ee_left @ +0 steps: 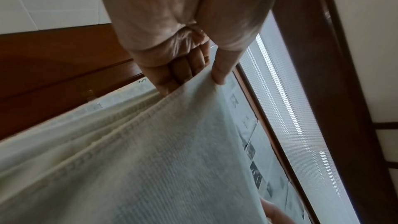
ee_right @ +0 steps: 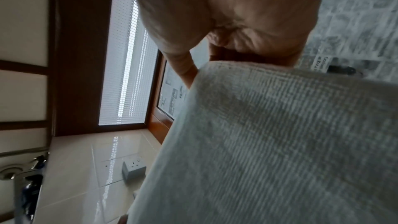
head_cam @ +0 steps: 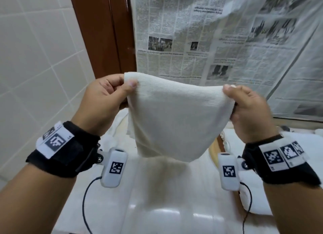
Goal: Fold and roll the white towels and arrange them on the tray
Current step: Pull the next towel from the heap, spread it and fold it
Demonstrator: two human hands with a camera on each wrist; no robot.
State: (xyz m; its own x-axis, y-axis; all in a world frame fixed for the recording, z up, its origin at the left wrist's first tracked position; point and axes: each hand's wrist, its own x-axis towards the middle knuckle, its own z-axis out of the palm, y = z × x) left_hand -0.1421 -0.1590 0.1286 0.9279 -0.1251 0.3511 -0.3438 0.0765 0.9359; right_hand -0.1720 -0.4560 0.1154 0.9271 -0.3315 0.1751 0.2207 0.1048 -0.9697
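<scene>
A white ribbed towel hangs in the air in front of me, held up by its two top corners. My left hand pinches the left corner between thumb and curled fingers, and my right hand pinches the right corner the same way. The towel's lower edge hangs just above the white counter. In the left wrist view the towel fills the lower frame under my left hand. The right wrist view shows the towel below my right hand. A wooden tray rim peeks out behind the towel, mostly hidden.
More white towels lie bunched on the counter behind the held one. Newspaper covers the window ahead, with a brown wooden frame and tiled wall to the left. A tap and wall socket show in the right wrist view.
</scene>
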